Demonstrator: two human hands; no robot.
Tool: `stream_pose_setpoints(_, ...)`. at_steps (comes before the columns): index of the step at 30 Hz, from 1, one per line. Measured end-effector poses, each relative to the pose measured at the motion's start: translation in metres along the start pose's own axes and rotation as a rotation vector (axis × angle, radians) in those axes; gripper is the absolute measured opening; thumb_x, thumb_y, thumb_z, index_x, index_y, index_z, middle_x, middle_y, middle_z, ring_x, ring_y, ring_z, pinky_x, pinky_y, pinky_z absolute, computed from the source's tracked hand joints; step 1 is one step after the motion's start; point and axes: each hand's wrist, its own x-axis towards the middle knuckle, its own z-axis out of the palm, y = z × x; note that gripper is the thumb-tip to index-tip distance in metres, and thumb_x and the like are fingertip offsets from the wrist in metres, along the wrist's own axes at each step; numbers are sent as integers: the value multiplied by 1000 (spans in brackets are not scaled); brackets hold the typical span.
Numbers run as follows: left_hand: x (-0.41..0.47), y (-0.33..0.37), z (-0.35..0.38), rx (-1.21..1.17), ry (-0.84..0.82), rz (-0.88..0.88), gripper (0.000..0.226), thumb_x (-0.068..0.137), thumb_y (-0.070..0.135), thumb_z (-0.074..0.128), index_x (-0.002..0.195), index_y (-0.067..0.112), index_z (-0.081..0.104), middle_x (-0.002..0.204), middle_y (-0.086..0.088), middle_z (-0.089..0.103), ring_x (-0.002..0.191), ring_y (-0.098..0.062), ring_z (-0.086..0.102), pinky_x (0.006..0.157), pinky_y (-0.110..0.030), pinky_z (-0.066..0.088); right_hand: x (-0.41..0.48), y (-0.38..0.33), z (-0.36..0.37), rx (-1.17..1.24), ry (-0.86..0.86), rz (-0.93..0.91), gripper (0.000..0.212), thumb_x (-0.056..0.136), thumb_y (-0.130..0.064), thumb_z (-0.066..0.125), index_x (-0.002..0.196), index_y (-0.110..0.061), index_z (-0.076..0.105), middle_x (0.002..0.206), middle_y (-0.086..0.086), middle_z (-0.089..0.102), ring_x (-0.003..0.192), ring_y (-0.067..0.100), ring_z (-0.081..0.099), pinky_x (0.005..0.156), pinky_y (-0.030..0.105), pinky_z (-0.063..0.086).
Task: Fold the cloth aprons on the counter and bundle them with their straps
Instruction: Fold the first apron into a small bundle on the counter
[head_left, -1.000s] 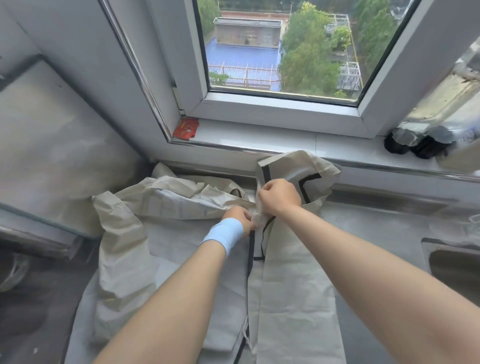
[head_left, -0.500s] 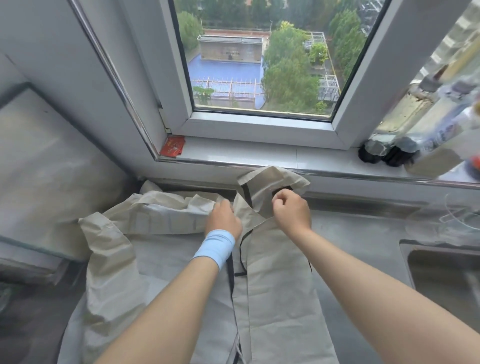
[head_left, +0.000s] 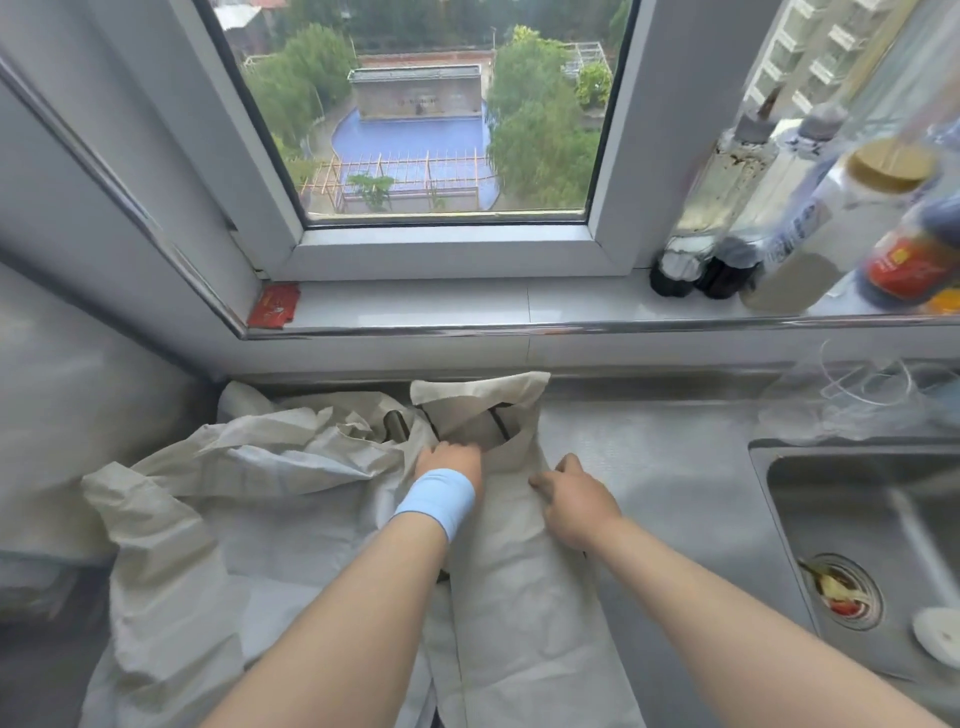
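Where the steel counter meets the wall under the window, a beige apron lies lower centre of the frame. It is folded into a long strip, and its top flap with a black strap stands up. More crumpled cloth spreads lower left. Left hand, blue wristband, reaches under the flap; fingers hidden, grip cannot be told. Right hand rests on the strip's right edge, fingers loosely bent, nothing grasped. Sink at right. Bottles upper right. Red packet on the sill.
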Motion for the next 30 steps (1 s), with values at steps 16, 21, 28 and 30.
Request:
stream_pose_setpoints(16, -2, 31, -75, -138, 743, 300, 47, 73, 26, 65, 118, 20, 54, 117, -3, 51, 90, -27, 55, 68, -40, 52, 38, -13, -80, 582, 365, -110, 24, 84, -26, 66, 105, -37, 62, 110, -4, 61, 100, 14, 57, 82, 28, 44)
stream_pose_setpoints(21, 4, 22, -103, -221, 406, 173, 63, 94, 35, 53, 146, 46, 19, 142, 11, 40, 99, -27, 64, 80, -40, 52, 40, -28, -107, 700, 442, -180, 2, 85, -23, 73, 84, -23, 74, 78, -12, 71, 69, -3, 60, 62, 12, 43)
stream_pose_setpoints(28, 11, 7, -131, -398, 474, 48, 24, 93, 19, 45, 106, 29, 63, 110, 1, 63, 99, -26, 59, 82, -34, 49, 29, -1, -84, 797, 102, -16, 58, 73, -16, 57, 131, -19, 59, 118, 2, 64, 105, 15, 61, 97, 34, 50)
stream_pose_setpoints(30, 10, 2, -134, -384, 473, -50, 25, 92, 17, 43, 107, 28, 60, 108, 0, 62, 93, -25, 58, 75, -32, 46, 22, 5, -74, 762, -71, -23, 60, 64, -20, 55, 122, -17, 68, 104, 0, 70, 86, 8, 65, 79, 25, 54)
